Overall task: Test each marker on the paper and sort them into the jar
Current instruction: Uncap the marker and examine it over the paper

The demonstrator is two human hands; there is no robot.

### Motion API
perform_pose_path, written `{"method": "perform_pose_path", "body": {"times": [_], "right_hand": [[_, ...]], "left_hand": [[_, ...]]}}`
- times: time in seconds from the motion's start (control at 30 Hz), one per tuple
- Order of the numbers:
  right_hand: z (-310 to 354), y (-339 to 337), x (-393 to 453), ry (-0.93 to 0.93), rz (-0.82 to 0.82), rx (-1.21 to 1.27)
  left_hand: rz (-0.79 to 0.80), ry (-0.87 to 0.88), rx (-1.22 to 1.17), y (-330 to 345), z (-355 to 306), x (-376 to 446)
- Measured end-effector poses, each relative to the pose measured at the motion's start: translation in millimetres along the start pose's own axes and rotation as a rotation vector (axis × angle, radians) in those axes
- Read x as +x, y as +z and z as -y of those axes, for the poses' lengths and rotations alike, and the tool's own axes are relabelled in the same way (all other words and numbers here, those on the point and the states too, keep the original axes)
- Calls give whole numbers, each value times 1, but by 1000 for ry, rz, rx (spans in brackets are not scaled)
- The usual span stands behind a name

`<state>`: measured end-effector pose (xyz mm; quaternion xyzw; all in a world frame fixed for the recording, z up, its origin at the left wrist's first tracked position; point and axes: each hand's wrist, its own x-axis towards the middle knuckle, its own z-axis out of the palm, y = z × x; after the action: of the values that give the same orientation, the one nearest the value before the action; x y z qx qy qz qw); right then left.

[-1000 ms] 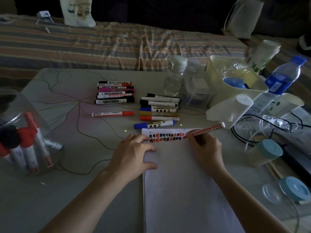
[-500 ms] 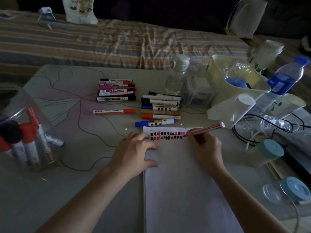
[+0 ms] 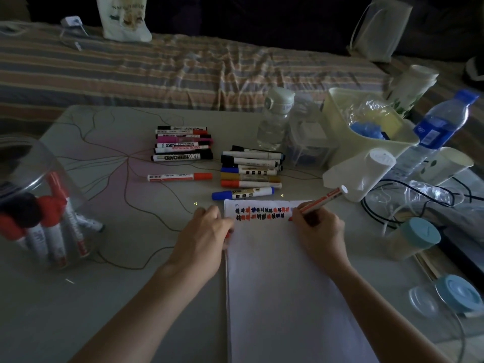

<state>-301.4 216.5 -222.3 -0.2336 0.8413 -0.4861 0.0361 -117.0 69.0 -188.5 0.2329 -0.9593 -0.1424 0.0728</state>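
A person's right hand (image 3: 318, 229) is gripping an orange marker (image 3: 320, 200) in a writing hold, its fingers (image 3: 301, 209) clenched around the barrel and the tip pressing on a white paper (image 3: 282, 284) at the right end of two rows of black, orange and blue test marks (image 3: 259, 213). The left hand (image 3: 203, 237) is resting palm down on the worktop (image 3: 104, 297) at the paper's left edge, its fingers curled; a bit of orange is showing beneath them, though what it is cannot be made out.

Beyond the paper, two groups of capped markers are lying flat: a left stack (image 3: 182, 144) including a black whiteboard marker and a pink one, and a right row (image 3: 251, 169) in black, blue, yellow and orange. A single red-capped marker (image 3: 179, 176) is lying between the groups, and a blue-capped marker (image 3: 242, 193) is sitting just above the paper's top edge.

At the far left, a clear jar (image 3: 34, 200) is standing with several red- and black-capped markers leaning inside it.

To the right, a cream plastic bin (image 3: 340, 127), a water bottle with a blue label (image 3: 434, 134), a small clear bottle (image 3: 275, 119) and two blue-lidded containers (image 3: 413, 239) are crowding the worktop. A striped bed (image 3: 183, 72) is running behind it.
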Motion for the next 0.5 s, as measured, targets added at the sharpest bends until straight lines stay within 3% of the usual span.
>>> {"method": "perform_pose_path", "body": {"times": [0.2,0.3,0.5], "right_hand": [[24,-19,4,169,5,278],[68,-39,11,127,25,235],[126,-43,-35,103,218,233]], "left_hand": [[-72,-89,-155,-5,8,1],[-189,-171,-439,-17,6,-3],[-113,-386,-1042,-37,4,-12]]}}
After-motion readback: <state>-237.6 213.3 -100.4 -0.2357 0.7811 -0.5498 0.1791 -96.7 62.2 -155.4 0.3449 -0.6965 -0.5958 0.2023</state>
